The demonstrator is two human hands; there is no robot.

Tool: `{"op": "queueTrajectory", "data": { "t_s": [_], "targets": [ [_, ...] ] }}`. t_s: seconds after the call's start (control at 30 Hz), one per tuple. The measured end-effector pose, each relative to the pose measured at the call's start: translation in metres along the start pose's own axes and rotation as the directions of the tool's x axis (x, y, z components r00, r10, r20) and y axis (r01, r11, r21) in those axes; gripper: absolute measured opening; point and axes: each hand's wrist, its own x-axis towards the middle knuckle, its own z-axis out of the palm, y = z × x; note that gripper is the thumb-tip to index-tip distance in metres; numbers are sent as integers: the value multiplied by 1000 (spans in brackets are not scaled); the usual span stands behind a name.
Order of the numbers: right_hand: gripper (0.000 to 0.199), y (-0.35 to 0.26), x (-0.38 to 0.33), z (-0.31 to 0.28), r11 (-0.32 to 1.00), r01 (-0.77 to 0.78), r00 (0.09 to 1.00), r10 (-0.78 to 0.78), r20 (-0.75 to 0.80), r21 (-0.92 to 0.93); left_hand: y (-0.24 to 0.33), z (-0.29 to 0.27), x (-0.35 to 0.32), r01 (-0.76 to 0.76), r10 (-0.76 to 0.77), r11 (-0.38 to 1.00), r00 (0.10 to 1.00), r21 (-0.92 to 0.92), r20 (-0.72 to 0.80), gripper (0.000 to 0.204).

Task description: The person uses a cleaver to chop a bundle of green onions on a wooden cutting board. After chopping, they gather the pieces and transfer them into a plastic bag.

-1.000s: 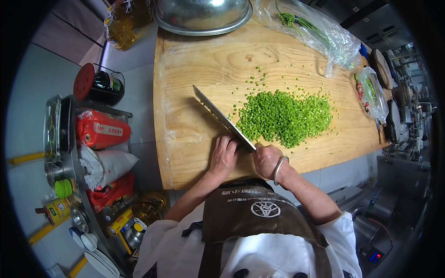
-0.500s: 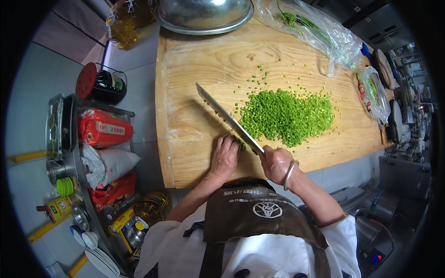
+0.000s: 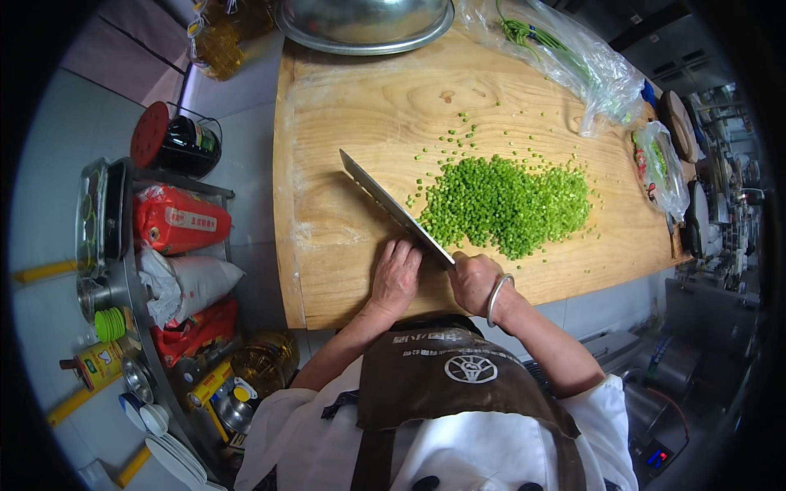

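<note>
**Steel cleaver poised beside chopped greens**

Steel and plastic clutter fills the shelf (image 3: 123, 270) at the far left: a red bag (image 3: 180, 227), a pale sack (image 3: 184, 282) and a dark jar (image 3: 176, 146) with a red lid. A wooden board (image 3: 327, 204) is laid on the tabletop (image 3: 237, 155) just beside it. The left hand (image 3: 395, 277) is laid flat on the board, fingers spread, nothing held. The cleaver (image 3: 393, 209) is angled up and leftward from the right hand (image 3: 473, 281), whose grip is pressed together round the handle, so the handle itself is hidden. The blade is judged heavy, stiff and sharp; it is best taken by the handle only. A heap of chopped greens (image 3: 508, 204) lies right of the blade, likely light, loose and easily scattered. A plastic bag (image 3: 573, 57) of uncut stalks is seen at the upper right.
</note>
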Motion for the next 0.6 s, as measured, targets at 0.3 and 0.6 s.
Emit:
{"op": "queueTrajectory", "data": {
  "t_s": [0.3, 0.6],
  "targets": [
    [12, 9, -26, -4, 975, 216, 950, -199, -240, 46, 0, 0, 3, -11, 2, 997, 994, -77, -110, 13],
    [11, -6, -28, -11, 1000, -2, 1000, 3, 30, -12, -2, -2, -1, -32, 31, 999, 998, -18, -58, 14]
  ]
}}
